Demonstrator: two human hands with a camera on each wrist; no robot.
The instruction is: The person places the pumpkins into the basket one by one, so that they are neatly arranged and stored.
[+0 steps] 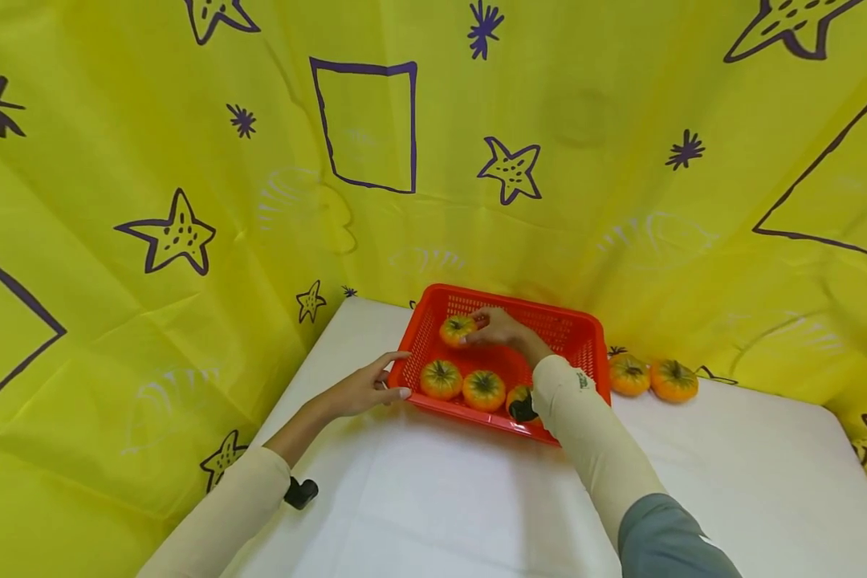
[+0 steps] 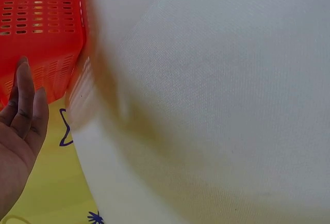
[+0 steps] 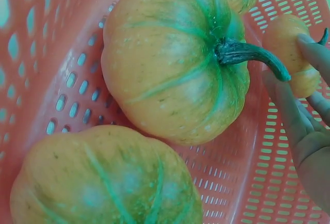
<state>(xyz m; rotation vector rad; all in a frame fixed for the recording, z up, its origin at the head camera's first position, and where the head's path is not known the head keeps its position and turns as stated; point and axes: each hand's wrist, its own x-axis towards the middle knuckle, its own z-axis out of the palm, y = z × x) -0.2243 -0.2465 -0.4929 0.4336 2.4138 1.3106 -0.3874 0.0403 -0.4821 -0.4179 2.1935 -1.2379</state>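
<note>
My right hand reaches into a red plastic basket and grips a small orange pumpkin by its side, near the back left corner. In the right wrist view, thumb and fingers lie around that pumpkin, whose green stem points away. Along the basket's front wall sit a left pumpkin, a middle pumpkin and another, partly hidden by the right wrist. My left hand is at the basket's left front corner, fingers fairly straight against its outer side, as the left wrist view also shows.
Two more orange pumpkins sit side by side on the white tabletop, right of the basket. A yellow curtain with dark starfish drawings hangs close behind the table and along its left side.
</note>
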